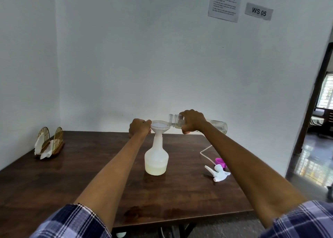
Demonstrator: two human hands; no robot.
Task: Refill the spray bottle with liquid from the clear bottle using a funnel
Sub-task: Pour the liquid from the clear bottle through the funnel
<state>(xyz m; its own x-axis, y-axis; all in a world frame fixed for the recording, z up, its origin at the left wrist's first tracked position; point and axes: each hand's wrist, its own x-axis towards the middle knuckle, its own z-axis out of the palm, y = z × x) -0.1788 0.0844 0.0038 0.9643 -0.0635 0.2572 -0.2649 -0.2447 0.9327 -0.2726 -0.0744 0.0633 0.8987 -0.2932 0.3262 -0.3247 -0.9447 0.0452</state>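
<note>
While left hand pinched funnel rim, steadying it in spray bottle, right hand gripped clear bottle tilted, mouth just past fingers over funnel, pouring.

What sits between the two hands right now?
Head view: the white plastic funnel seated in the white spray bottle, left hand steadying its rim, right hand tipping the clear bottle.

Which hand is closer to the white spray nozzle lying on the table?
The right hand. It holds the tipped clear bottle up behind the spray nozzle, on the same side of the table. The left hand grips the funnel rim, farther left.
</note>
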